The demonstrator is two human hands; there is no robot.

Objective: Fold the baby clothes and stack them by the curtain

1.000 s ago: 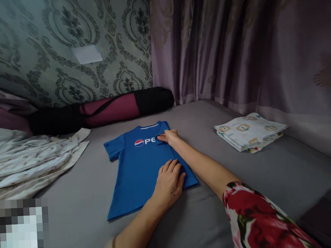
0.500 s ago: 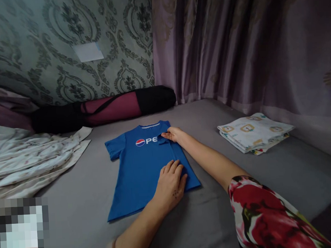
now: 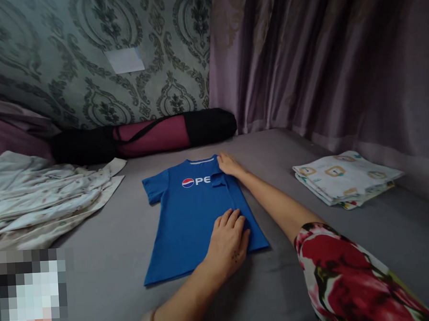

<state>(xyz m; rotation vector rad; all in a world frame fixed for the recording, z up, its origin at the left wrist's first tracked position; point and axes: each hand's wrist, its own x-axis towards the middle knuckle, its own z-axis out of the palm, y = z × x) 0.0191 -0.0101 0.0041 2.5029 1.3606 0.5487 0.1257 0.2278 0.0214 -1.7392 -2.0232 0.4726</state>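
Note:
A blue T-shirt with a round logo and the letters "PE" lies front side up on the grey bed. Its right sleeve is folded inward over the chest and covers the rest of the lettering. My left hand rests flat on the lower right part of the shirt, fingers stretched and slightly apart. At the shirt's right shoulder, beside the collar, my right hand touches the folded edge with its fingers extended. The shirt's left sleeve sticks out to the side.
A stack of folded patterned cloths lies to the right. Rumpled pale cloth covers the left side. Against the wall is a long black and maroon bag. A purple curtain hangs at the right.
My right hand has let go of the folded sleeve and moved up to the shirt's shoulder. My left hand stays on the shirt. The whole view has shifted slightly.

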